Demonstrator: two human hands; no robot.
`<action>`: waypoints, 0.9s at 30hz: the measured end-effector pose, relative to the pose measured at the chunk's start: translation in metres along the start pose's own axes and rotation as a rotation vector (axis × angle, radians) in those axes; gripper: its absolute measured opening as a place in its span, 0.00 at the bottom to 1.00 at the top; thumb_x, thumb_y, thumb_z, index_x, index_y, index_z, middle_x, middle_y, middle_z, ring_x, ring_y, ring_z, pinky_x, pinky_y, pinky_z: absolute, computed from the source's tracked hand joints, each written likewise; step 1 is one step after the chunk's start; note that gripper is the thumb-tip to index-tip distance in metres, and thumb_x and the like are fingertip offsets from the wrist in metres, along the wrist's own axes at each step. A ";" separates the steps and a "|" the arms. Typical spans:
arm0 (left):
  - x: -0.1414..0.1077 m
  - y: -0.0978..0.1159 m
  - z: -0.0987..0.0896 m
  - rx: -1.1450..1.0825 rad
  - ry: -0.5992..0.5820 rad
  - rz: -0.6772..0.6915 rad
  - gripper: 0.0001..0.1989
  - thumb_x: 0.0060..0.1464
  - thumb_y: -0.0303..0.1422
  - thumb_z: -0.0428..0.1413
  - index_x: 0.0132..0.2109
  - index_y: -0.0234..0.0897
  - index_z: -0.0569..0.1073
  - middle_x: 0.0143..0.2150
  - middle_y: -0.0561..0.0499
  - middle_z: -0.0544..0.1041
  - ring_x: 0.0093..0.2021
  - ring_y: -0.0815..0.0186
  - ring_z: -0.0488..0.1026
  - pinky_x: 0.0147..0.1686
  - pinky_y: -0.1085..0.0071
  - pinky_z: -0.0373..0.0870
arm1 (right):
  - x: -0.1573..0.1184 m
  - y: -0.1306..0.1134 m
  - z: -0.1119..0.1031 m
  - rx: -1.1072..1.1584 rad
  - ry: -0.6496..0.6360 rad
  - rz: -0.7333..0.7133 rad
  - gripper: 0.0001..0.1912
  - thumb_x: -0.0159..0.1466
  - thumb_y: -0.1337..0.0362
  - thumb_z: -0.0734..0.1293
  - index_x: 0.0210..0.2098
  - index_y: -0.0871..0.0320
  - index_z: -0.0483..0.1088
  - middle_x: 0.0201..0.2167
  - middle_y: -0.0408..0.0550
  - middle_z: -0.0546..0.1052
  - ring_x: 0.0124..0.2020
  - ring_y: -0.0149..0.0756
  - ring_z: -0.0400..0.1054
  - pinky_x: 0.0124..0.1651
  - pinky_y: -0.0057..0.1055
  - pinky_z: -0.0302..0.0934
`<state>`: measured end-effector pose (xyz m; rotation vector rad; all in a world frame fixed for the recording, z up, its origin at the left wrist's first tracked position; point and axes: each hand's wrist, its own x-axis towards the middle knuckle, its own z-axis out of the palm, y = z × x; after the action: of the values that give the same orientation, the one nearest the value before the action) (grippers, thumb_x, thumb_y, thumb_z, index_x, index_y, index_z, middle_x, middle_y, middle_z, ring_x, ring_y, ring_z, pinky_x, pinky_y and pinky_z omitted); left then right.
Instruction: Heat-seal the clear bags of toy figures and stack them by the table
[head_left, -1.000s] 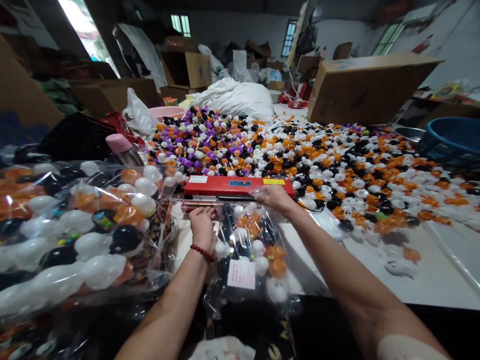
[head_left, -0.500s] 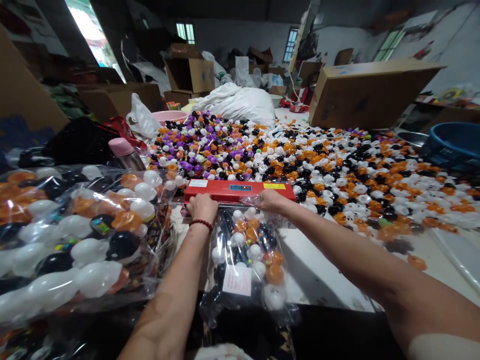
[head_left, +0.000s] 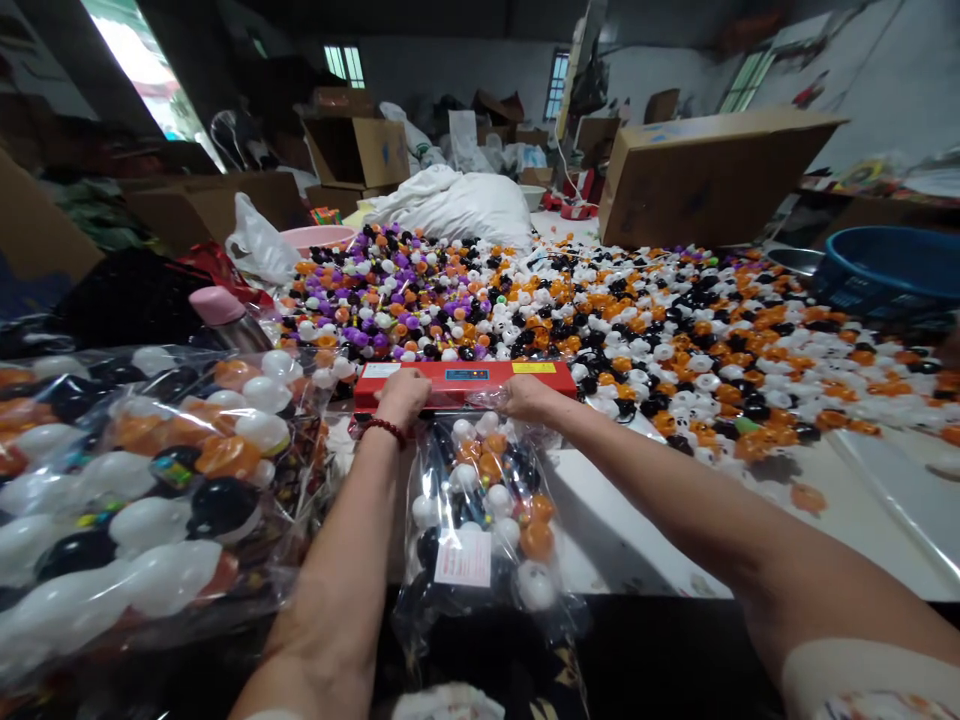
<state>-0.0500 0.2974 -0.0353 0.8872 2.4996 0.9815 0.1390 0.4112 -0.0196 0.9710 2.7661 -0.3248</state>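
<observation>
A clear plastic bag (head_left: 496, 500) of white, orange and black balls, with a white printed label (head_left: 463, 558), hangs over the table's front edge. Its upper end lies at a red bag sealer (head_left: 480, 380). My left hand (head_left: 403, 400), wearing a dark red bead bracelet, is closed at the bag's upper left corner against the sealer's front; its fingertips are partly hidden. At the upper right corner, my right hand (head_left: 526, 397) pinches the plastic, thumb and fingers together.
Filled clear bags (head_left: 135, 500) are stacked on my left, near a pink-capped flask (head_left: 229, 315). Behind the sealer spreads a heap of small Halloween-coloured balls (head_left: 637, 320). Beyond it are a white sack (head_left: 465, 205), a cardboard box (head_left: 705, 185) and a blue tub (head_left: 892, 265).
My left hand has shifted slightly right along the sealer's front, towards the bag. My right hand stays at the bag's corner. The whole view has swung a little to the right.
</observation>
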 end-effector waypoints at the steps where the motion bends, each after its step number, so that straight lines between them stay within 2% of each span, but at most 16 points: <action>1: -0.004 0.010 -0.002 -0.133 0.005 0.069 0.08 0.43 0.32 0.59 0.23 0.35 0.68 0.25 0.49 0.71 0.35 0.60 0.70 0.39 0.66 0.63 | 0.000 0.000 0.001 0.001 0.001 -0.004 0.15 0.64 0.57 0.67 0.38 0.64 0.79 0.32 0.53 0.78 0.32 0.38 0.71 0.28 0.26 0.53; 4: -0.026 0.053 -0.017 -0.761 0.067 0.363 0.10 0.47 0.35 0.58 0.25 0.36 0.66 0.24 0.54 0.65 0.29 0.69 0.64 0.34 0.73 0.62 | 0.001 -0.002 0.003 0.006 0.013 -0.001 0.15 0.64 0.57 0.68 0.38 0.63 0.79 0.33 0.54 0.78 0.34 0.39 0.71 0.30 0.26 0.54; 6: -0.050 0.086 -0.035 -1.125 0.173 0.524 0.10 0.51 0.35 0.57 0.28 0.36 0.64 0.25 0.55 0.63 0.27 0.71 0.61 0.32 0.75 0.61 | 0.001 -0.001 0.003 0.048 0.021 0.008 0.15 0.64 0.56 0.68 0.36 0.63 0.79 0.33 0.53 0.78 0.34 0.39 0.71 0.31 0.25 0.55; 8: -0.078 0.111 -0.052 -1.323 0.341 0.594 0.08 0.56 0.32 0.55 0.30 0.36 0.64 0.26 0.56 0.62 0.27 0.72 0.59 0.31 0.76 0.59 | -0.001 0.004 -0.003 0.122 0.021 0.022 0.13 0.63 0.57 0.69 0.36 0.62 0.79 0.33 0.51 0.78 0.35 0.37 0.71 0.32 0.24 0.57; 10: -0.105 0.120 -0.061 -1.366 0.507 0.594 0.07 0.59 0.31 0.53 0.31 0.36 0.65 0.27 0.55 0.62 0.28 0.73 0.59 0.32 0.76 0.59 | -0.011 0.011 -0.014 0.212 0.091 0.047 0.12 0.62 0.60 0.70 0.42 0.61 0.77 0.37 0.49 0.78 0.38 0.37 0.72 0.36 0.24 0.60; 11: -0.117 0.119 -0.061 -1.337 0.560 0.578 0.08 0.59 0.30 0.52 0.31 0.36 0.65 0.28 0.55 0.62 0.28 0.73 0.59 0.32 0.76 0.59 | -0.021 0.015 -0.022 0.265 0.188 0.063 0.15 0.62 0.62 0.71 0.47 0.60 0.76 0.42 0.50 0.78 0.41 0.38 0.72 0.40 0.25 0.62; 13: -0.136 0.109 -0.056 -1.215 0.585 0.517 0.08 0.60 0.31 0.53 0.31 0.36 0.66 0.28 0.55 0.63 0.29 0.73 0.60 0.33 0.76 0.59 | -0.050 0.018 -0.036 0.379 0.476 0.046 0.28 0.61 0.62 0.72 0.59 0.60 0.67 0.53 0.54 0.73 0.52 0.42 0.68 0.52 0.30 0.63; 15: -0.149 0.093 -0.046 -1.068 0.526 0.451 0.09 0.59 0.33 0.54 0.31 0.35 0.66 0.27 0.55 0.64 0.28 0.72 0.60 0.32 0.76 0.59 | -0.090 0.009 -0.045 0.480 0.736 -0.078 0.40 0.59 0.60 0.73 0.66 0.59 0.57 0.62 0.55 0.64 0.63 0.46 0.58 0.63 0.39 0.56; 16: -0.156 0.086 -0.042 -1.001 0.469 0.436 0.09 0.58 0.33 0.54 0.30 0.35 0.66 0.27 0.55 0.64 0.28 0.72 0.61 0.32 0.76 0.60 | -0.112 -0.001 -0.047 0.508 0.789 -0.181 0.43 0.59 0.60 0.73 0.68 0.57 0.53 0.64 0.54 0.61 0.66 0.46 0.53 0.67 0.42 0.51; 18: -0.172 0.077 -0.038 -0.891 0.302 0.448 0.10 0.57 0.34 0.55 0.30 0.35 0.67 0.28 0.54 0.67 0.30 0.70 0.62 0.33 0.75 0.61 | -0.152 -0.028 -0.044 0.544 0.757 -0.390 0.39 0.63 0.59 0.69 0.69 0.52 0.51 0.65 0.50 0.60 0.67 0.44 0.51 0.68 0.45 0.50; 20: -0.194 0.072 -0.040 -0.823 0.109 0.498 0.07 0.55 0.34 0.56 0.31 0.36 0.69 0.30 0.51 0.70 0.33 0.68 0.66 0.36 0.73 0.64 | -0.182 -0.056 -0.036 0.600 0.689 -0.553 0.30 0.66 0.61 0.63 0.67 0.50 0.55 0.63 0.47 0.64 0.64 0.41 0.57 0.65 0.43 0.55; 22: -0.220 0.064 -0.043 -0.786 -0.031 0.511 0.07 0.56 0.35 0.55 0.33 0.36 0.71 0.34 0.49 0.72 0.37 0.64 0.69 0.40 0.70 0.66 | -0.202 -0.073 -0.027 0.684 0.682 -0.625 0.23 0.68 0.61 0.60 0.62 0.50 0.63 0.57 0.47 0.69 0.58 0.39 0.65 0.61 0.39 0.62; 24: -0.243 0.047 -0.043 -0.760 -0.049 0.456 0.09 0.60 0.37 0.52 0.37 0.38 0.72 0.38 0.49 0.72 0.41 0.62 0.69 0.44 0.69 0.66 | -0.215 -0.074 -0.019 0.751 0.723 -0.579 0.16 0.68 0.60 0.61 0.54 0.50 0.70 0.50 0.46 0.74 0.51 0.39 0.70 0.54 0.36 0.66; 27: -0.262 -0.001 -0.032 -0.689 0.080 0.273 0.13 0.64 0.42 0.47 0.45 0.41 0.71 0.45 0.48 0.72 0.49 0.61 0.68 0.52 0.69 0.64 | -0.218 -0.053 -0.005 0.738 0.709 -0.378 0.11 0.68 0.56 0.63 0.45 0.49 0.74 0.44 0.46 0.77 0.45 0.40 0.72 0.47 0.34 0.67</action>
<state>0.1327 0.1113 0.0031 0.9636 1.8821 1.8359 0.2717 0.2433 0.0477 0.7659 3.5626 -1.3742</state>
